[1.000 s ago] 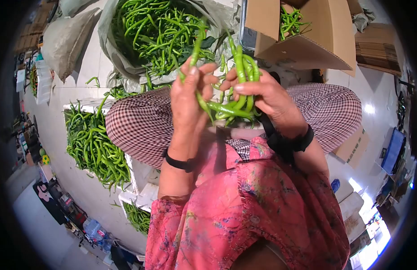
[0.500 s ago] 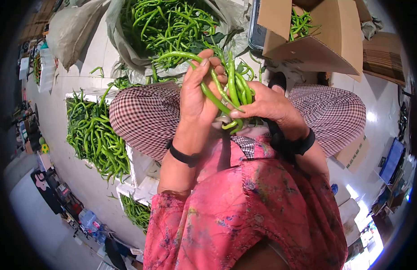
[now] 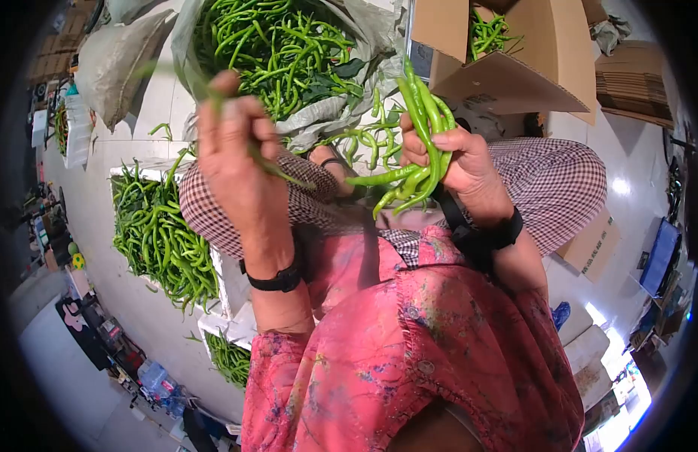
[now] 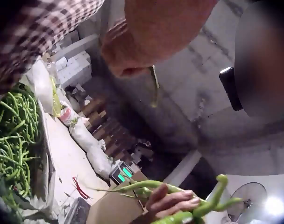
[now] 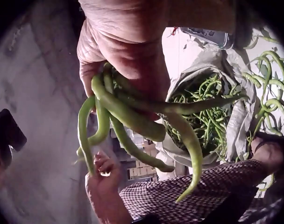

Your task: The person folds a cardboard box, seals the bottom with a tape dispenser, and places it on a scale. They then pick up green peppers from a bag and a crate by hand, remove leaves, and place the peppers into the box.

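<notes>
My right hand [image 3: 465,162] grips a bunch of long green peppers [image 3: 432,124], some pointing up and others hanging below the palm. In the right wrist view, several peppers [image 5: 128,116] fan out beneath that hand [image 5: 128,42]. Apart from it on the left, my left hand [image 3: 239,162] is blurred, its fingers curled round a slender green pepper [image 3: 285,173] that sticks out at both sides. A thin green end [image 4: 154,86] shows below the left hand [image 4: 156,37] in the left wrist view. Loose peppers [image 3: 364,143] lie on the floor between the legs.
An open sack [image 3: 184,68] of peppers stands ahead, and an open cardboard box [image 3: 514,83] with some peppers is at front right. White crates [image 3: 224,290] of peppers stand by the left knee. A full sack [image 3: 115,71] lies farther left.
My left hand has moved left, away from the right hand, with a pepper in its fingers. The right hand has kept the bunch, whose upper peppers now stand more upright.
</notes>
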`<control>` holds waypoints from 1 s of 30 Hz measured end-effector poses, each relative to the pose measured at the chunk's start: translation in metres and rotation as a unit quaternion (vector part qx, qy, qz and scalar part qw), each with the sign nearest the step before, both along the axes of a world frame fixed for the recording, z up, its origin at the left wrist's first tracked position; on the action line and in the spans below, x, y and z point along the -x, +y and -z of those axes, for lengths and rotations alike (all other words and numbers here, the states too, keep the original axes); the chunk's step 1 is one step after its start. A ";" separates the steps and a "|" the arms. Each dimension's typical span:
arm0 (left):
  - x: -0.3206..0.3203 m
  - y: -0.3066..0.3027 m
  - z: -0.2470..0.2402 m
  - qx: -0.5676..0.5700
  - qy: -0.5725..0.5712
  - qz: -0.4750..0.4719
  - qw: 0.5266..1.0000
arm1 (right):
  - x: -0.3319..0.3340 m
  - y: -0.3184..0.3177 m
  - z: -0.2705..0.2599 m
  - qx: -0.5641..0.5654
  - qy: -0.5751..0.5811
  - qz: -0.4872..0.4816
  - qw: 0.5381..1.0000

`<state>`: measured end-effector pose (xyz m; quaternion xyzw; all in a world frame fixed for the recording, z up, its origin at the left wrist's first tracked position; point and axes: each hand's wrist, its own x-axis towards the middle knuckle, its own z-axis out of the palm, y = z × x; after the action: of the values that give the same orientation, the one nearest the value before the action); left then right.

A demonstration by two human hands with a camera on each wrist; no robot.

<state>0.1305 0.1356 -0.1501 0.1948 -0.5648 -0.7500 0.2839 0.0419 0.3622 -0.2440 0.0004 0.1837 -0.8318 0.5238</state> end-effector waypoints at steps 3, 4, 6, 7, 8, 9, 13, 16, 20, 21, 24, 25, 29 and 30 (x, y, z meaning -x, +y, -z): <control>0.001 0.022 0.022 -0.121 -0.102 0.069 0.985 | 0.001 0.003 0.001 0.031 0.009 0.005 0.999; -0.001 0.028 0.031 -0.154 -0.121 0.082 0.977 | 0.000 0.004 0.001 0.029 0.008 0.008 1.000; -0.003 0.041 0.039 -0.160 -0.133 0.118 0.971 | -0.001 0.003 -0.001 0.009 0.005 0.021 1.000; -0.003 0.048 0.041 -0.151 -0.142 0.121 0.971 | -0.002 0.002 -0.002 0.008 0.005 0.021 1.000; -0.004 0.054 0.033 -0.111 -0.202 0.146 0.962 | -0.003 -0.002 -0.007 -0.066 0.015 0.040 0.997; -0.003 0.058 0.045 -0.053 -0.169 0.191 0.966 | -0.005 -0.007 -0.013 -0.138 0.026 0.058 0.988; -0.007 0.089 0.046 0.293 -0.140 0.219 0.920 | -0.010 -0.019 -0.027 -0.185 0.112 0.095 0.972; -0.011 0.091 0.032 0.387 -0.109 0.224 0.888 | -0.007 -0.012 -0.027 -0.192 0.091 0.097 0.972; -0.022 0.082 0.007 0.182 -0.069 0.084 0.977 | 0.004 0.002 -0.034 -0.051 0.077 0.082 0.992; -0.027 0.073 0.003 0.080 -0.016 0.056 0.995 | 0.005 0.002 -0.040 0.067 0.068 0.096 0.991; -0.041 0.049 0.001 -0.113 0.035 0.020 0.993 | 0.022 0.007 -0.056 0.250 0.133 0.091 0.955; -0.042 0.048 0.006 -0.120 0.031 0.028 0.992 | 0.037 0.006 -0.055 0.333 0.187 0.055 0.922; -0.039 0.066 0.014 -0.242 -0.093 0.139 0.956 | 0.060 0.012 -0.062 0.361 0.287 0.023 0.887; -0.038 0.070 0.019 -0.257 -0.090 0.173 0.947 | 0.060 0.014 -0.063 0.357 0.291 0.028 0.887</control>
<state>0.1682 0.2057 -0.1694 0.2277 -0.4014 -0.8863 0.0382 -0.0176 0.3757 -0.1807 -0.4232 0.0188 -0.8182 0.3886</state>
